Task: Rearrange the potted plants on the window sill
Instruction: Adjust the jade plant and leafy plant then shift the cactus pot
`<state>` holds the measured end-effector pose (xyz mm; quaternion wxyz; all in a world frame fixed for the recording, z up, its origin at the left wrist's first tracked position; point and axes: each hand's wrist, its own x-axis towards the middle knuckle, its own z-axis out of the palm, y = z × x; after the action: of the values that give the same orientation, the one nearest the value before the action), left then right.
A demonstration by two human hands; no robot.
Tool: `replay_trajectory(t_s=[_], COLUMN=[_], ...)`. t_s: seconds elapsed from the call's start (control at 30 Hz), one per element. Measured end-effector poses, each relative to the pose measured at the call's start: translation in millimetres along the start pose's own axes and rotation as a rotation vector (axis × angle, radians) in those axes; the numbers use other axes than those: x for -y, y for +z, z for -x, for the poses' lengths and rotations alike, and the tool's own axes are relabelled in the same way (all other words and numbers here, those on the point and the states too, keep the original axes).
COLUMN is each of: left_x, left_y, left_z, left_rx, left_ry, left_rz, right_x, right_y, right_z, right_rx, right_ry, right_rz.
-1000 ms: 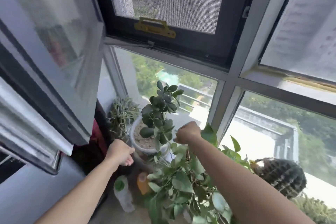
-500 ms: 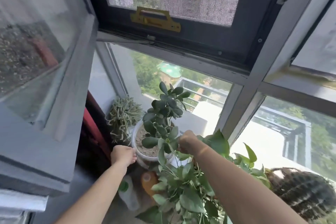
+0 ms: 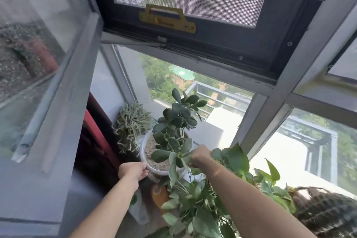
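Observation:
A jade plant with thick round leaves grows in a white pot on the sill, near the left corner. My left hand grips the pot's near left rim. On the pot's right side my right hand is closed; jade leaves hide its fingers and the rim there. A stringy pale-green succulent stands behind the pot in the corner. A leafy pothos spreads under my right forearm. A dark woven-looking plant sits at the far right.
An orange bottle and a clear plastic bottle stand below the white pot. An open window sash hangs close on the left. A screened window with a yellow handle is overhead. A red cloth hangs left of the sill.
My left hand has moved up from beside the pot onto its rim. My right hand has settled lower against the pot's right side. The camera has tilted closer.

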<state>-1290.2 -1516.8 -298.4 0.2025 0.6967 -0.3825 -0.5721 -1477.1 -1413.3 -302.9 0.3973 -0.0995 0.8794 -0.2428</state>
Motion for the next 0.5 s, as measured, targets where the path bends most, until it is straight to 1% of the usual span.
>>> replay_trajectory(t_s=[0.1,0.27,0.5], left_x=[2,8,16], left_y=[1,5,11], left_z=[-1,1,6], left_rx=[-0.013,-0.001,0.033], left_ry=[-0.012,-0.057,-0.122], left_rz=[0.016,0.051,0.174], right_x=[0,5,10], right_y=[-1,-6,-24], right_z=[-2,-5,-15], right_rx=[0.005,-0.026,0.067], right_ry=[-0.035,-0.074,-0.136], right_rz=[0.071,0.058,-0.005])
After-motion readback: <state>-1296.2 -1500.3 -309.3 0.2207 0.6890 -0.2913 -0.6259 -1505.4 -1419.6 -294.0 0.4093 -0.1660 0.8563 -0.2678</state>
